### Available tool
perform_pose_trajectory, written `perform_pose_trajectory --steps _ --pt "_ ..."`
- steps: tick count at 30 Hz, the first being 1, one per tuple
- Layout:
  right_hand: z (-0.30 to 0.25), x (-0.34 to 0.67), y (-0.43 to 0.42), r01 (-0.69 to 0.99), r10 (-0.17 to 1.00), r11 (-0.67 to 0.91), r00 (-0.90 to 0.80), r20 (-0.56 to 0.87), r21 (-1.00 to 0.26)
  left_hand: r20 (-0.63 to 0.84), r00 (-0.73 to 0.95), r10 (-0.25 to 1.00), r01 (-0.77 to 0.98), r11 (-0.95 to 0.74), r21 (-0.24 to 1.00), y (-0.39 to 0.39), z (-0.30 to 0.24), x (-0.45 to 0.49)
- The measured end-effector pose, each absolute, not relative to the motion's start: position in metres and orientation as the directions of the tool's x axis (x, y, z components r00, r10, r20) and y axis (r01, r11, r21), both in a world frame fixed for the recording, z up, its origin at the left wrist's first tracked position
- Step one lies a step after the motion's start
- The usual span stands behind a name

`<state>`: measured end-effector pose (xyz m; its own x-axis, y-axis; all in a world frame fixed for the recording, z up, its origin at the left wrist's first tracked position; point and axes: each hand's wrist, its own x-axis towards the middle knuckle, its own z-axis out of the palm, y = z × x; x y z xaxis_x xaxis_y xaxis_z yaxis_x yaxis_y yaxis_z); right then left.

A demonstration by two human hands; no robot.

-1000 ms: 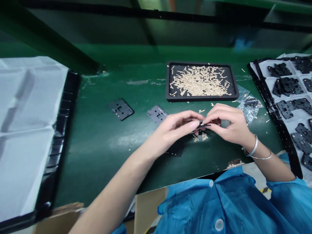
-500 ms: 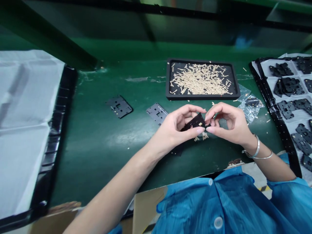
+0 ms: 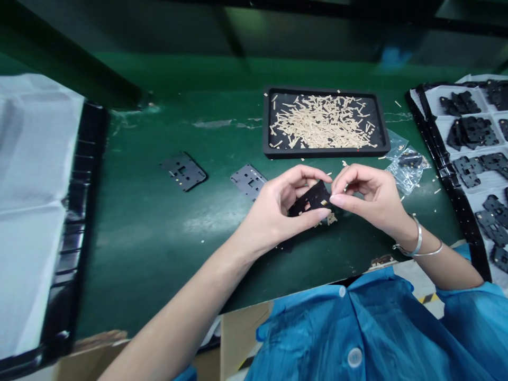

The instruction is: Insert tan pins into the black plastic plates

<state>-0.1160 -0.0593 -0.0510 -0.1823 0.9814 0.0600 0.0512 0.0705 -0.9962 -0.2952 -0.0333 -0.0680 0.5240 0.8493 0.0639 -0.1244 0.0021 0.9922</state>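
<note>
While the left hand [image 3: 273,211] holds the black plate [image 3: 307,205] above the near table [image 3: 159,264], thumb and fingers curled on its edges, the right hand [image 3: 371,197] brings its fingertips almost together at the plate's right corner — whether they grip anything, I cannot tell. It looks light, stiff and perhaps slick, best held by the edges. A second ago it showed edge-on; now its face shows. Farther off lie a grey plate [image 3: 246,180] and, far right, a tray [image 3: 325,154] of pale strips [image 3: 323,124].

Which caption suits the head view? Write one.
Left hand holding a black plate, right hand at its edge, near a tray of pale strips.
</note>
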Motion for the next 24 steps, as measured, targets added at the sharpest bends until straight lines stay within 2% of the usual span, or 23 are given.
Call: perform_pose_trajectory --steps 6,11,14,18,24 --pt "-0.051 -0.116 -0.06 0.022 0.982 0.059 -0.182 0.054 -0.998 0.074 0.524 0.848 -0.13 -0.006 0.992 -0.033 -0.068 -0.295" --pt "-0.051 -0.12 -0.06 -0.008 0.987 -0.014 -0.158 -0.012 -1.0 0.087 0.514 0.853 -0.109 -0.035 0.993 -0.033 -0.072 -0.296" --pt "-0.055 -0.121 -0.059 -0.101 0.985 -0.078 -0.16 -0.062 -0.992 0.127 0.475 0.871 -0.13 -0.073 0.989 -0.033 -0.077 -0.295" --pt "-0.062 -0.119 -0.056 -0.237 0.972 -0.114 -0.228 -0.059 -0.965 0.214 0.441 0.872 -0.232 -0.12 0.965 -0.032 -0.081 -0.294" --pt "-0.062 -0.12 -0.058 -0.177 0.971 -0.102 -0.232 -0.06 -0.979 0.215 0.408 0.888 -0.262 -0.112 0.959 -0.033 -0.084 -0.292"
